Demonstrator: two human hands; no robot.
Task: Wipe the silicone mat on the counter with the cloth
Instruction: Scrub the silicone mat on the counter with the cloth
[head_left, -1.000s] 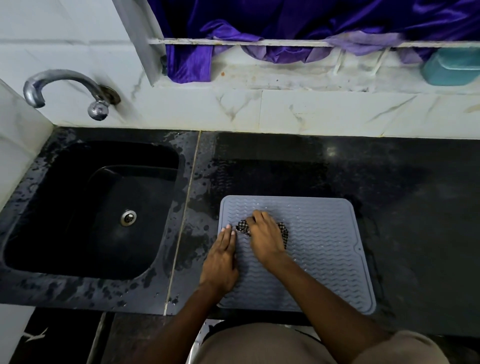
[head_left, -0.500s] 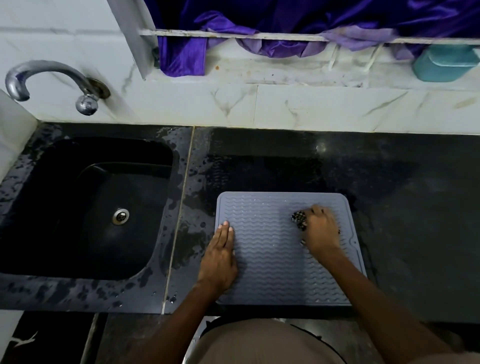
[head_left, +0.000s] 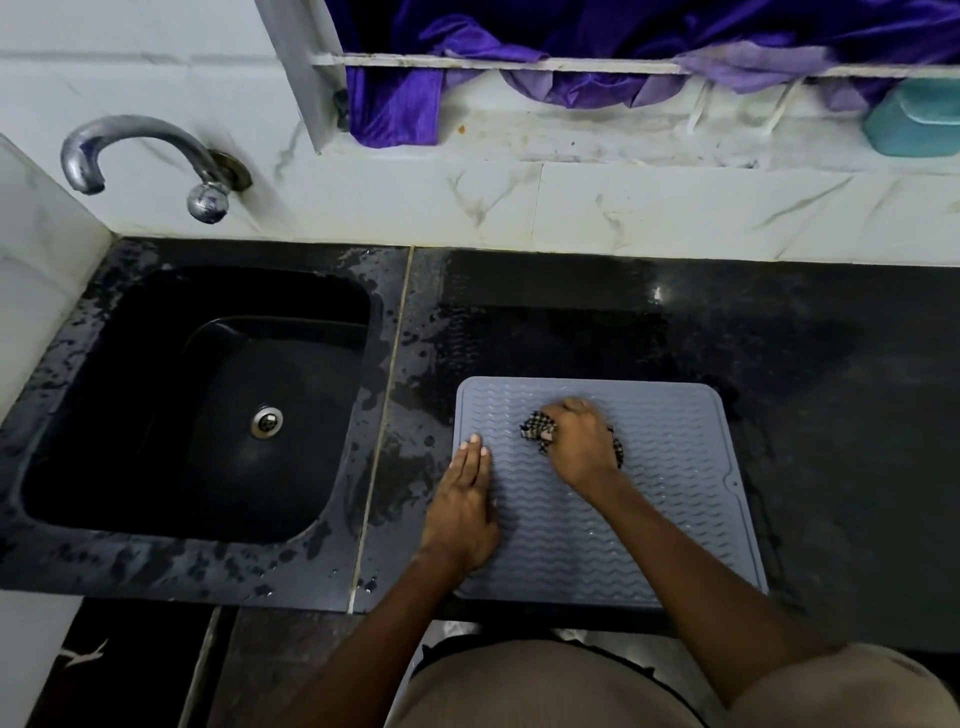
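Note:
A grey ridged silicone mat (head_left: 670, 499) lies on the black counter (head_left: 831, 415), near its front edge. My right hand (head_left: 579, 441) grips a bunched black-and-white checked cloth (head_left: 537, 428) and presses it on the mat's upper middle. Part of the cloth pokes out left of my knuckles, and a bit shows at the right of the hand. Along the mat's left edge my left hand (head_left: 462, 512) rests flat with straight fingers, holding the mat down.
A black sink (head_left: 130, 415) with a metal drain sits to the left, under a chrome tap (head_left: 140, 156). The counter around the sink is wet. Marble tile wall runs behind; purple fabric (head_left: 395, 109) and a teal container (head_left: 914, 122) sit on the ledge above.
My right hand swept the cloth from the mat's left side to its right, then back leftward to the upper middle. My left hand stayed flat on the left edge.

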